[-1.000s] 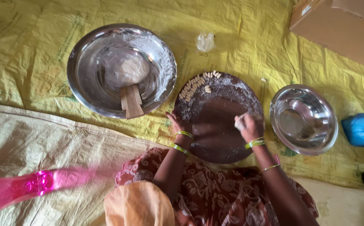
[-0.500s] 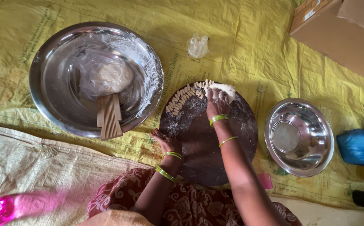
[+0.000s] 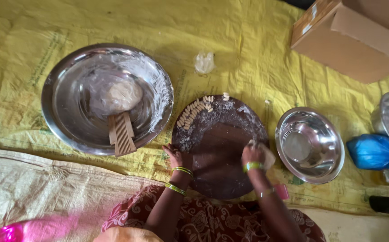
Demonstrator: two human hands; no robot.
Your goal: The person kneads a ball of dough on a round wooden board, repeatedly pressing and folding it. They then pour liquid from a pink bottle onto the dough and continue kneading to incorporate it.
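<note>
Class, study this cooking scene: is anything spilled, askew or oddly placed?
Little stands out. The ridged wooden paddle rests tilted across the rim of the large steel basin, and a crumpled clear plastic scrap lies loose on the yellow sheet. White flour dusts the round dark board.

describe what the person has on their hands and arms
Both forearms are bare, with no sleeves showing. The left arm carries two sets of thin yellow-green bangles, one near the wrist behind the left hand and one further up. The right hand has a bright green bangle at the wrist and a thin, paler one higher on the forearm. No rings can be made out.
</note>
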